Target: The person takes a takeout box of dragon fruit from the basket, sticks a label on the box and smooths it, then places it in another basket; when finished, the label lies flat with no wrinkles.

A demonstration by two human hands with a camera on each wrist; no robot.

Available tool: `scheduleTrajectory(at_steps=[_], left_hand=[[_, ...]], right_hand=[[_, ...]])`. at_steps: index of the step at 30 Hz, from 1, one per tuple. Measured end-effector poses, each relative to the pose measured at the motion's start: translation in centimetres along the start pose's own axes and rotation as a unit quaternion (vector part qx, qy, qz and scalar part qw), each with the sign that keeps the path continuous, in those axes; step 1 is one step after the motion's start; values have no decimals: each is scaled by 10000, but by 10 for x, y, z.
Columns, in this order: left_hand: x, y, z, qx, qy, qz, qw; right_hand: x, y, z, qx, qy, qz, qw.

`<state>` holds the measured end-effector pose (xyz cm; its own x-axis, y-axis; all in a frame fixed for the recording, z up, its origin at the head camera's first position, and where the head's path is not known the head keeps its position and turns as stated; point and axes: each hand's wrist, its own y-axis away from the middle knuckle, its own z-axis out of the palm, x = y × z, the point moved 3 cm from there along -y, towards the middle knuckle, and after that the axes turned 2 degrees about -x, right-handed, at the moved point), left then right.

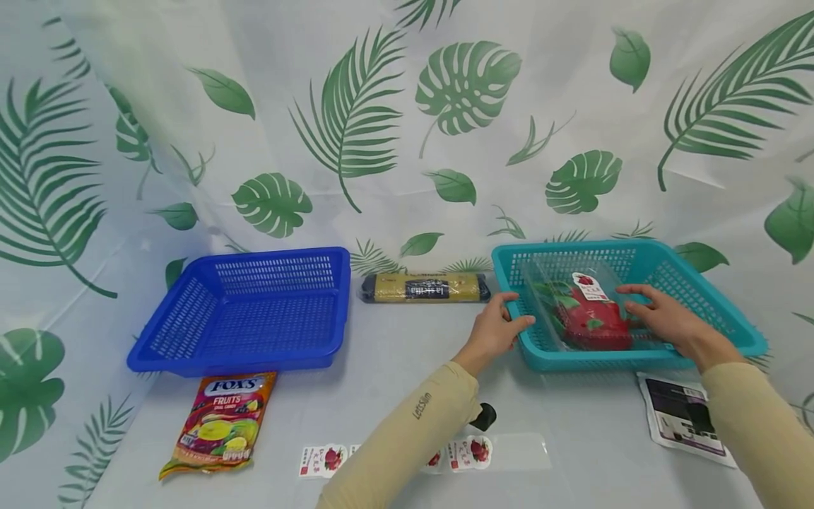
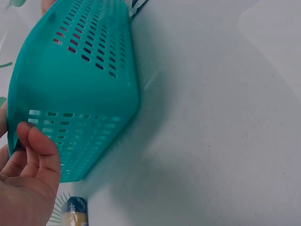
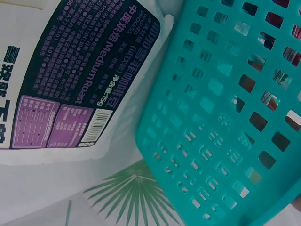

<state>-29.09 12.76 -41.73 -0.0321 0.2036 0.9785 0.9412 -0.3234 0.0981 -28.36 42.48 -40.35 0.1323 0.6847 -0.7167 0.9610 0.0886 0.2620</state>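
Note:
My left hand (image 1: 494, 326) grips the near left rim of the teal basket (image 1: 553, 360); in the left wrist view its fingers (image 2: 42, 141) curl round the rim. Inside that basket lies a clear plastic box (image 1: 540, 272) with a red dragon fruit (image 1: 594, 325) in it and a white fruit label (image 1: 589, 286) on its lid. My right hand (image 1: 668, 318) reaches over the basket's near right side, its fingers extended at the box's right edge. The right wrist view shows mostly the basket wall (image 3: 188, 127), with that hand almost out of frame.
An open blue basket (image 1: 267, 311) stands at the left, a FOX'S candy bag (image 1: 219, 424) before it. A pasta pack (image 1: 426, 288) lies between the baskets. A label strip (image 1: 470, 452) and a small black object (image 1: 485, 417) lie in front; a coffee pouch (image 1: 687, 417) lies right.

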Motion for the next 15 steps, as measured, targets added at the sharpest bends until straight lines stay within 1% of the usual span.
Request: scheduleTrajectory(at_steps=[6,15], left_hand=[[0,1,0,27,18,45,10000],[-1,2,1,24,135,24,9999]], right_hand=[[-1,1,0,16,-37,-41,10000],[1,1,2,20,-77,-2,10000]])
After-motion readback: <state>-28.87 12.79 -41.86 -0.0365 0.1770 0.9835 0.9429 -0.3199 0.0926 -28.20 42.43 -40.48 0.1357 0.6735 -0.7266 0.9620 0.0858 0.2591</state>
